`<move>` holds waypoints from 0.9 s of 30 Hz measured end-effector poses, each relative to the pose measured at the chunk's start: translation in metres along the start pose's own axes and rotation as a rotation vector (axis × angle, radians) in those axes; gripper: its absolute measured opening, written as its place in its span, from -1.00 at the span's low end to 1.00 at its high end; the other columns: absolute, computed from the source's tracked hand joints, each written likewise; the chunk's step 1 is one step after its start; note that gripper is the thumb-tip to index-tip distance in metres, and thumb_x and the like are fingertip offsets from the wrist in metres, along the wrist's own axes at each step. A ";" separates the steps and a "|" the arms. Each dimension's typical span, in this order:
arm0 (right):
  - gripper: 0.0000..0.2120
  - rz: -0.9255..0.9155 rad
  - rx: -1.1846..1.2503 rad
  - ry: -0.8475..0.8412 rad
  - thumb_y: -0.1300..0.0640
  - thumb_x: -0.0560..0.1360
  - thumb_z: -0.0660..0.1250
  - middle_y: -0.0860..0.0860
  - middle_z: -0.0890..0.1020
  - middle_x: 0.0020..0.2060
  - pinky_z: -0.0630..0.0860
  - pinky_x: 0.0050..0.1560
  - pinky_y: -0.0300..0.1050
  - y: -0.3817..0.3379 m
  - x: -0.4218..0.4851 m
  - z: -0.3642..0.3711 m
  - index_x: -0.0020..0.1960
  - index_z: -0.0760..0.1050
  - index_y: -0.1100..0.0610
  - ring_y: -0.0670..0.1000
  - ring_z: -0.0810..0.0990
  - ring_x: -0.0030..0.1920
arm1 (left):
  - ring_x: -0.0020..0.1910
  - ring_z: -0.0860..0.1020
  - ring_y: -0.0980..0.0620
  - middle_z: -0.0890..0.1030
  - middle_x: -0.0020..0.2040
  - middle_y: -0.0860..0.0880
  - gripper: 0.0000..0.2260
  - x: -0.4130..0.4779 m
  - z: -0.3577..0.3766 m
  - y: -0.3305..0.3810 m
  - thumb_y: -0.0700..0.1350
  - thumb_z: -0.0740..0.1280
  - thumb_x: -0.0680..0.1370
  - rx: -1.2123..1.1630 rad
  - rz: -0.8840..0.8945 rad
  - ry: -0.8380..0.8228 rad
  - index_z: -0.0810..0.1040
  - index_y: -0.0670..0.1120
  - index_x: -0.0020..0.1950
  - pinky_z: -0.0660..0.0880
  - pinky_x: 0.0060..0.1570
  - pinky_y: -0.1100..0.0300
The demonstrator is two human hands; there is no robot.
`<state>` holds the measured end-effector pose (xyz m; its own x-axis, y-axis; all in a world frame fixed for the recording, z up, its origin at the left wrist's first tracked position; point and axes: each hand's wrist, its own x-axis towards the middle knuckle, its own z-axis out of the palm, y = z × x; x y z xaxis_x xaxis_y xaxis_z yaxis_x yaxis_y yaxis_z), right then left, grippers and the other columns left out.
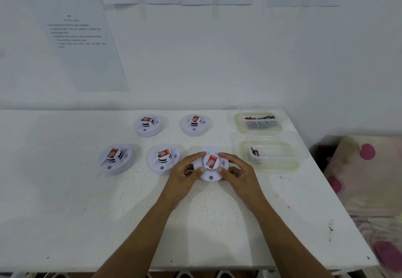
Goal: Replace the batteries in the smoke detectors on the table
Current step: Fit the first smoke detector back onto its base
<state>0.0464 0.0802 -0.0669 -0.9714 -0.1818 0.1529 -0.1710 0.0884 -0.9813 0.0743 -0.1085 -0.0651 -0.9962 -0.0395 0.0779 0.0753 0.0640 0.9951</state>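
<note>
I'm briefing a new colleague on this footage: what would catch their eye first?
The left hand and right hand grip a white smoke detector at the middle of the table. Four more detectors lie left of and behind it. At the right, the far tub holds many batteries, the near tub few.

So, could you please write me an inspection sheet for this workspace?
Surface: white table, paint scuffed.
Job's things: held detector; four other detectors to its left and farther back; far tub with many batteries; near tub with few.
Clutter: nothing seen.
Grippers: left hand and right hand grip the held detector.
Cables: nothing seen.
Surroundings: papers taped on white wall; spotted cushion at right.
</note>
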 end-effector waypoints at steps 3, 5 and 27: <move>-0.65 0.003 0.004 0.002 0.25 0.48 0.44 0.00 0.65 0.15 0.65 0.02 0.08 0.001 0.000 0.000 0.26 0.56 0.10 0.00 0.67 0.07 | 0.19 0.59 0.07 0.62 0.23 0.04 -0.66 0.000 0.000 0.000 -0.19 0.37 0.56 -0.002 0.000 -0.002 0.53 0.02 0.33 0.57 0.10 0.18; -0.65 0.004 -0.001 0.002 0.24 0.48 0.44 -0.01 0.65 0.15 0.65 0.02 0.10 0.002 0.000 0.000 0.26 0.56 0.09 0.01 0.67 0.07 | 0.19 0.59 0.08 0.62 0.23 0.04 -0.66 0.000 0.000 0.001 -0.19 0.37 0.56 -0.003 0.001 -0.004 0.53 0.02 0.33 0.57 0.09 0.19; -0.64 -0.003 -0.021 0.014 0.21 0.49 0.44 0.00 0.66 0.14 0.65 0.02 0.07 0.005 0.001 0.001 0.27 0.55 0.09 -0.01 0.67 0.07 | 0.19 0.59 0.07 0.61 0.24 0.02 -0.66 0.001 0.000 -0.003 -0.20 0.37 0.56 0.022 0.012 0.005 0.53 0.03 0.32 0.57 0.12 0.15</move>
<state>0.0450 0.0796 -0.0714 -0.9730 -0.1684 0.1579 -0.1775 0.1080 -0.9782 0.0736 -0.1089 -0.0679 -0.9950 -0.0438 0.0898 0.0858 0.0861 0.9926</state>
